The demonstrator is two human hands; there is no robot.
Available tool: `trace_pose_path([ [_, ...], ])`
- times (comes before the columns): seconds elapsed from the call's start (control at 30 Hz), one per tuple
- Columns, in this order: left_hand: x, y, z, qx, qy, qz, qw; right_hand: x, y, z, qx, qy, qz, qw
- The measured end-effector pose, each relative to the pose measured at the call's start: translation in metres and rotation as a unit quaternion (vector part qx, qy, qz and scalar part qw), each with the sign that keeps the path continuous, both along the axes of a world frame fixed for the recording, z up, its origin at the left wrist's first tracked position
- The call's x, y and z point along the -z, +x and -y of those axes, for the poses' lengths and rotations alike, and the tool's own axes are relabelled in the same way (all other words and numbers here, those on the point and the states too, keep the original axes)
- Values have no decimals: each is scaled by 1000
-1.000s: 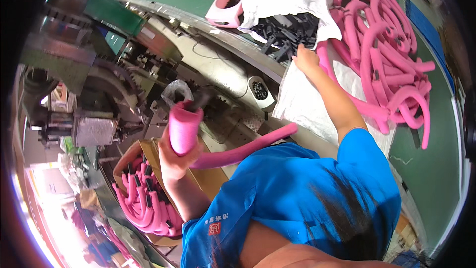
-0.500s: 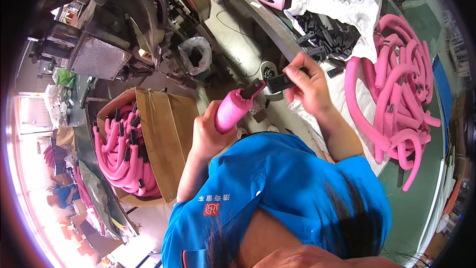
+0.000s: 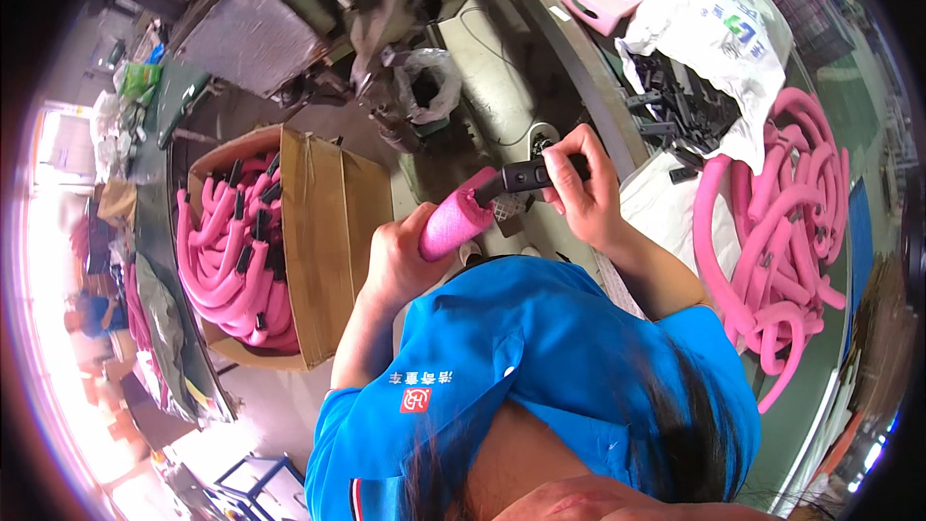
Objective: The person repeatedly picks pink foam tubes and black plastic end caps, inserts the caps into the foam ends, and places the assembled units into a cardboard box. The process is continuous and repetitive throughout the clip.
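My left hand is wrapped round a pink foam-covered tube, held in front of my body with its end tilted up to the right. A dark inner end sticks out of the foam, whose edge looks split there. Between the thumb and fingers of my right hand is a black plastic end piece, with small holes in its face. It meets the tube's dark end; how far one sits over the other I cannot tell.
At left stands a cardboard box full of pink foam tubes with black ends. On the green table at right are a white sack of black plastic pieces, a pile of pink tubes and a pink bin. A lined waste bin and machinery stand ahead.
The black end piece in my right hand has moved from just apart to against the tube's dark end. My view has turned, so the surroundings have shifted.
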State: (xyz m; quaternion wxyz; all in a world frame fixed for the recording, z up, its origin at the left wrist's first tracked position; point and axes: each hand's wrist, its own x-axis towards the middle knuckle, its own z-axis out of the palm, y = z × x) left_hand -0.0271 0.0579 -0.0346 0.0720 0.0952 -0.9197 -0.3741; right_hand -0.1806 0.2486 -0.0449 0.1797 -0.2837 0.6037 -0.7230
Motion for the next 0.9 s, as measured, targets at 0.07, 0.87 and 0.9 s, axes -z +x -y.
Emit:
trace_pose_path([
  [0.07, 3, 8, 9, -3, -5, 8, 1000, 1, -3, 15, -37, 22, 25, 999],
  [0.87, 29, -32, 159, -151, 27, 96, 984, 113, -91, 255, 78, 215, -363, 903],
  [0.9, 35, -32, 162, -153, 20, 92, 984, 109, -91, 255, 62, 240, -368, 896],
])
